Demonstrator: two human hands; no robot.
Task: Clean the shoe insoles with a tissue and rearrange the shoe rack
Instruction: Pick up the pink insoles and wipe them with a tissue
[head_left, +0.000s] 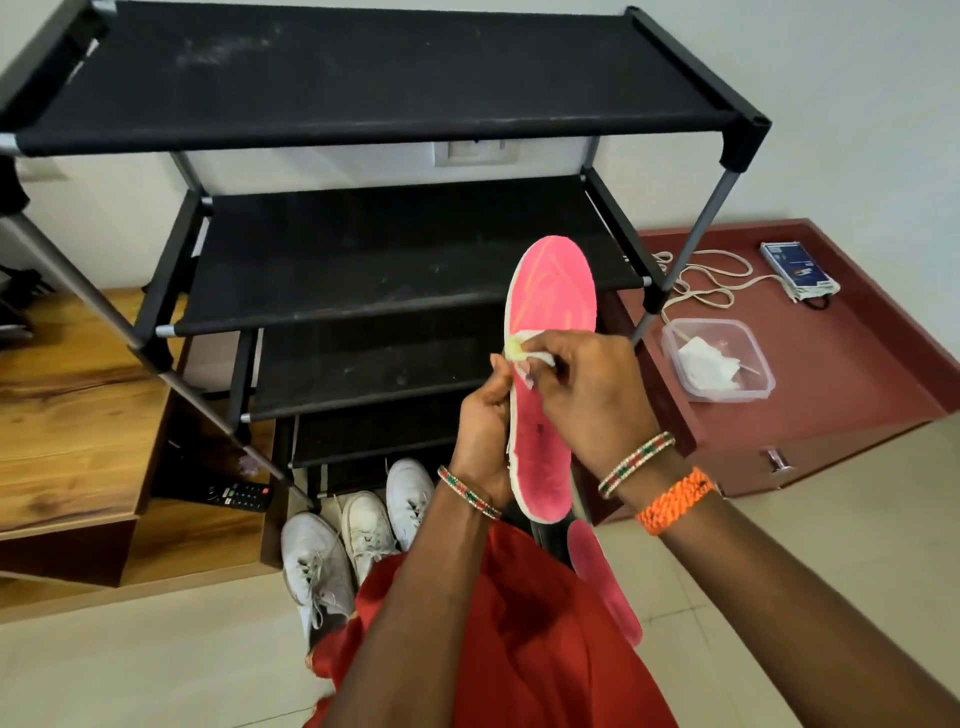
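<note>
A pink insole (551, 312) stands up in the middle of the frame, toe end up, heel end down. The left hand (483, 431) grips it by its left edge, with the fingers curled around behind it. The right hand (587, 395) pinches a small white tissue (535, 356) and presses it on the pink face of the insole, about halfway up. A bit of the tissue near the left edge looks yellow-green.

Both wrists wear thin bead bangles. The right wrist also has an orange band (675, 501).

A second insole (605, 582), pink too, lies lower down, right of the person's red clothes (519, 649). Part of it is hidden.

Behind the hands is a black rack (363, 83) with several cloth shelves. It fills the upper left and middle of the frame. The shelves that show have no shoes on them, and the top one looks dusty.

On the floor at the foot of the rack, in the lower middle, stand three white shoes (317, 566) with laces, close together.

On the right is a dark red box (857, 374). On its top sits a clear tub (719, 358) with white tissue inside. Above the tub lie a white cord (711, 280) and a small blue and white pack (797, 270).

On the left is a wood shelf (67, 415). A black remote (244, 493) lies low in it, near the rack's leg.
</note>
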